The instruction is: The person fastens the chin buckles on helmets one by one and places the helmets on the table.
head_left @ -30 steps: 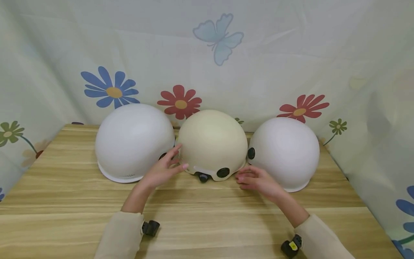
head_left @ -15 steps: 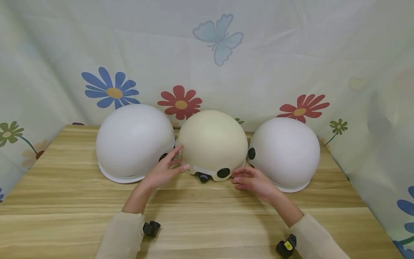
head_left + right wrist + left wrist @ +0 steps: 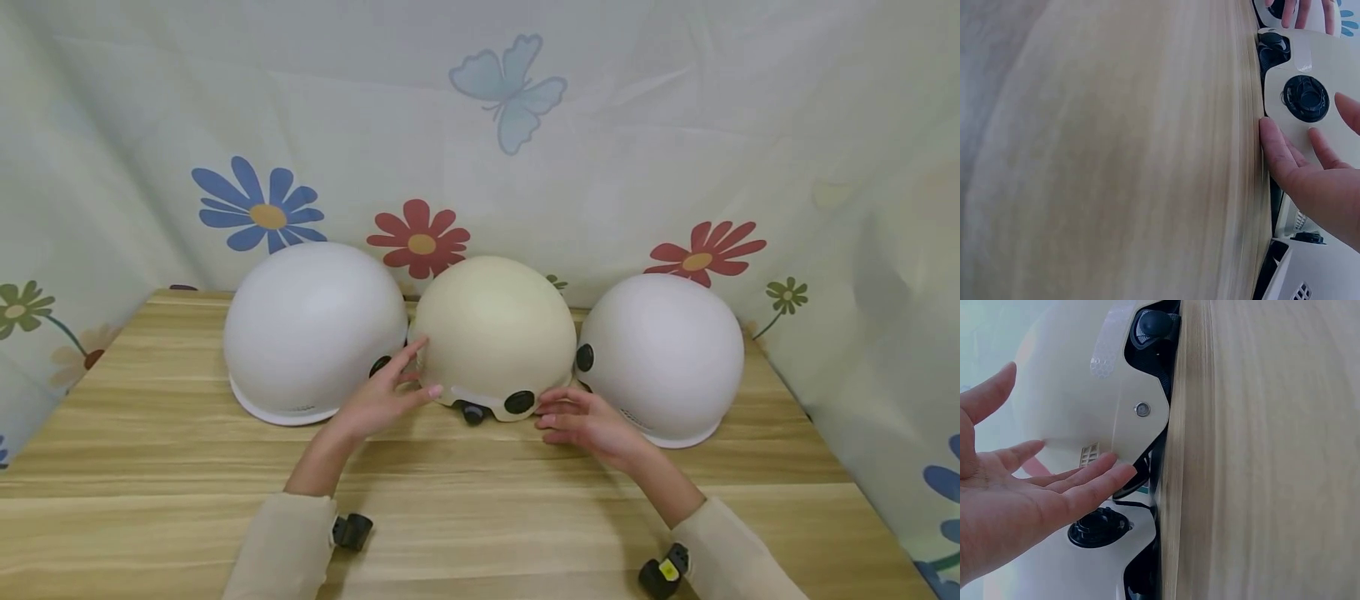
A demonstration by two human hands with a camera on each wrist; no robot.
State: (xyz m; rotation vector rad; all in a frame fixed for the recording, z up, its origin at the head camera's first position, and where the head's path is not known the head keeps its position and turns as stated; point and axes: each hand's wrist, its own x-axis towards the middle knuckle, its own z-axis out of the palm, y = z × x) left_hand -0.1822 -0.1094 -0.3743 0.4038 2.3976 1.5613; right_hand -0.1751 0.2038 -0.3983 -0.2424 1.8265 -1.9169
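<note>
A cream helmet [image 3: 491, 325] with a black round fitting [image 3: 519, 402] sits dome up between two white helmets in the head view. My left hand [image 3: 378, 400] lies at its left side, fingers spread and fairly straight, fingertips at the shell; the left wrist view shows this hand [image 3: 1029, 481] beside the cream shell [image 3: 1079, 394] with an open palm. At the lower right rim is my right hand [image 3: 588, 423], fingers slightly bent. In the right wrist view its fingertips meet the cream helmet [image 3: 1291, 134] near the rim. Neither hand grips anything.
A larger white helmet [image 3: 307, 325] stands at the left and a white helmet [image 3: 667, 358] at the right, both close beside the cream one. All rest on a wood-grain table [image 3: 465, 517]. A flower-printed curtain [image 3: 600, 150] hangs behind.
My right hand has shifted slightly left, its fingertips now at the cream helmet's rim. The left hand has hardly moved. The helmets stay in the same arrangement.
</note>
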